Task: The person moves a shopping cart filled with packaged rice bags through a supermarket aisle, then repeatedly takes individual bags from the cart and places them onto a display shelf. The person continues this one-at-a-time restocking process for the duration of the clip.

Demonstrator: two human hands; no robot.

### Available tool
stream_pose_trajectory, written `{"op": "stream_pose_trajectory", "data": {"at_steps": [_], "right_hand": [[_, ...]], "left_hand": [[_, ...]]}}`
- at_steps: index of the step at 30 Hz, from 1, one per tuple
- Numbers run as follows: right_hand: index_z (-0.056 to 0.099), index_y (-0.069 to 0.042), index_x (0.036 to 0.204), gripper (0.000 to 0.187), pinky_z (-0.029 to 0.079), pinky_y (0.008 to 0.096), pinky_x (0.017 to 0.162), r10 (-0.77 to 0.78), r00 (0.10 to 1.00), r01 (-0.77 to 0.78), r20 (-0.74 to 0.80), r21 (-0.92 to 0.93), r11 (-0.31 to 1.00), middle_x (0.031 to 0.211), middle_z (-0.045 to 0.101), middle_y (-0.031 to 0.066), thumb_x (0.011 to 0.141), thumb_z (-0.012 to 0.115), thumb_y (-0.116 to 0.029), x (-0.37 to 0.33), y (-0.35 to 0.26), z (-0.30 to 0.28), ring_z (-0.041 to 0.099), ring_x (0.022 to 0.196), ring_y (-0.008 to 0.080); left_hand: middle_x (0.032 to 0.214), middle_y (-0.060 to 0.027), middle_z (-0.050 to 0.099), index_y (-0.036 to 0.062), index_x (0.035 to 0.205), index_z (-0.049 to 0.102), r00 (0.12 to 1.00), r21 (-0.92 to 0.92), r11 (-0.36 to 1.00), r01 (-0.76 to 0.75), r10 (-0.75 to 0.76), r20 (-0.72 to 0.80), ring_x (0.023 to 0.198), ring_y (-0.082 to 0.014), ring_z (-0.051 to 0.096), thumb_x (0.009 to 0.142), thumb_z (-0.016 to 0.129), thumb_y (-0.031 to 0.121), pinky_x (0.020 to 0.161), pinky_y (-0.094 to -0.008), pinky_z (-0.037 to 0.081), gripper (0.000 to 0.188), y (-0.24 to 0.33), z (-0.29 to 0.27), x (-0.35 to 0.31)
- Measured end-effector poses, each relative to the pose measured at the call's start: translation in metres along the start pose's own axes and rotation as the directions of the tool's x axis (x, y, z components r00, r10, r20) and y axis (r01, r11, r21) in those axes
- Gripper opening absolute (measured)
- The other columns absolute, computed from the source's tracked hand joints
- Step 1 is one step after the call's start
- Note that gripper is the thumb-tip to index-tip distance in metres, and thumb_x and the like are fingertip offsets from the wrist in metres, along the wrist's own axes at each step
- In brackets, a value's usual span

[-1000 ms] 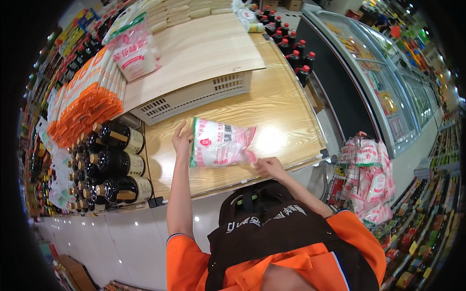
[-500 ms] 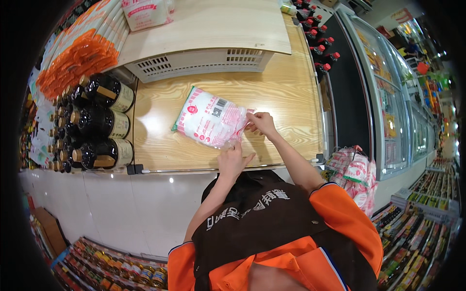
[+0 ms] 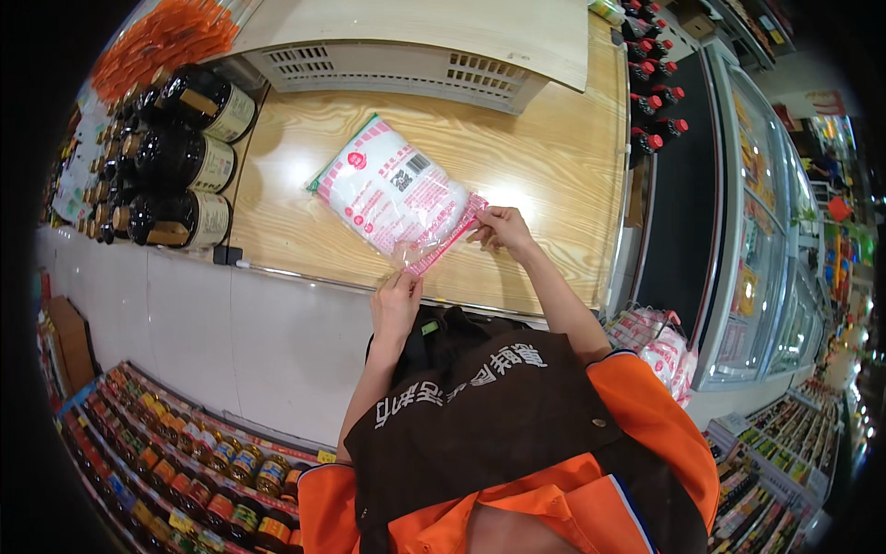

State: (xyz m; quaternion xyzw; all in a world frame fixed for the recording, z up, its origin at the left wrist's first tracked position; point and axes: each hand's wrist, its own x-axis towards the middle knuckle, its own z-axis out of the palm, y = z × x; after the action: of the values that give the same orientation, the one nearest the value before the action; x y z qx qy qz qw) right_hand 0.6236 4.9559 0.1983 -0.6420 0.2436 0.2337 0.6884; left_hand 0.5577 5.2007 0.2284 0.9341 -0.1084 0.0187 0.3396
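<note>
A plump white plastic bag with pink print and a green far edge [image 3: 392, 185] lies flat on the light wooden table. My left hand [image 3: 397, 300] pinches the left corner of its near pink edge, close to the table's front rim. The right corner of the same edge is pinched by my right hand [image 3: 503, 231]. Between the two hands the edge is stretched out nearly straight. What fills the bag looks white; its kind cannot be made out.
Large dark bottles [image 3: 185, 157] stand packed along the table's left side. A cream slatted crate [image 3: 397, 74] under a board [image 3: 415, 23] sits at the back. Red-capped bottles [image 3: 651, 102] line the right. A wire basket with pink-white bags [image 3: 660, 342] stands at lower right, near a glass-topped freezer [image 3: 738, 231].
My hands have moved apart, the left one leftward, and the bag's bunched near edge is now spread straight. The whole view has shifted a little.
</note>
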Motion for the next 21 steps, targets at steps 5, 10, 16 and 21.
{"op": "stream_pose_trajectory", "data": {"at_steps": [5, 10, 16, 21], "right_hand": [[0.064, -0.004, 0.079, 0.023, 0.038, 0.0193, 0.039, -0.019, 0.999, 0.017, 0.029, 0.042, 0.999, 0.065, 0.065, 0.0070, 0.089, 0.057, -0.023, -0.003, -0.001, -0.001, 0.057, 0.049, 0.0080], [0.065, -0.002, 0.080, 0.022, 0.038, 0.0195, 0.039, -0.041, 0.997, 0.036, 0.070, 0.072, 0.997, 0.065, 0.064, 0.0064, 0.088, 0.057, -0.021, 0.001, 0.004, -0.006, 0.058, 0.051, 0.0086], [0.064, 0.000, 0.084, 0.022, 0.044, 0.0218, 0.042, -0.009, 0.991, 0.000, 0.136, 0.072, 0.997, 0.070, 0.065, 0.0068, 0.088, 0.057, -0.020, 0.007, 0.003, -0.010, 0.061, 0.053, 0.0115], [0.064, 0.002, 0.091, 0.020, 0.045, 0.0284, 0.080, -0.389, 0.921, 0.384, 0.007, 0.141, 0.912, 0.108, 0.060, 0.0129, 0.089, 0.054, -0.015, 0.020, 0.004, 0.006, 0.059, 0.097, 0.0209]], "left_hand": [[0.065, -0.0058, 0.057, 0.0053, 0.071, 0.062, 0.997, 0.060, 0.998, 0.028, -0.024, -0.078, 0.063, -0.0224, 0.058, 0.070, 0.070, 0.007, 0.056, -0.0337, 0.047, 0.008, 0.010, 0.002, -0.007], [0.067, -0.0052, 0.058, 0.0072, 0.069, 0.063, 0.989, 0.083, 0.987, 0.135, -0.129, -0.070, 0.066, -0.0242, 0.058, 0.069, 0.069, 0.010, 0.057, -0.0362, 0.047, 0.007, 0.016, 0.005, -0.009], [0.070, -0.0060, 0.058, 0.0074, 0.072, 0.064, 0.981, 0.131, 0.973, 0.192, -0.190, -0.024, 0.069, -0.0255, 0.058, 0.071, 0.068, 0.015, 0.060, -0.0372, 0.047, 0.008, 0.024, 0.002, -0.009], [0.104, -0.0194, 0.056, 0.0035, 0.114, 0.056, 0.952, -0.223, 0.939, 0.262, -0.289, -0.098, 0.098, -0.0297, 0.055, 0.082, 0.063, 0.028, 0.081, -0.0359, 0.045, 0.041, 0.002, -0.007, 0.023]]}}
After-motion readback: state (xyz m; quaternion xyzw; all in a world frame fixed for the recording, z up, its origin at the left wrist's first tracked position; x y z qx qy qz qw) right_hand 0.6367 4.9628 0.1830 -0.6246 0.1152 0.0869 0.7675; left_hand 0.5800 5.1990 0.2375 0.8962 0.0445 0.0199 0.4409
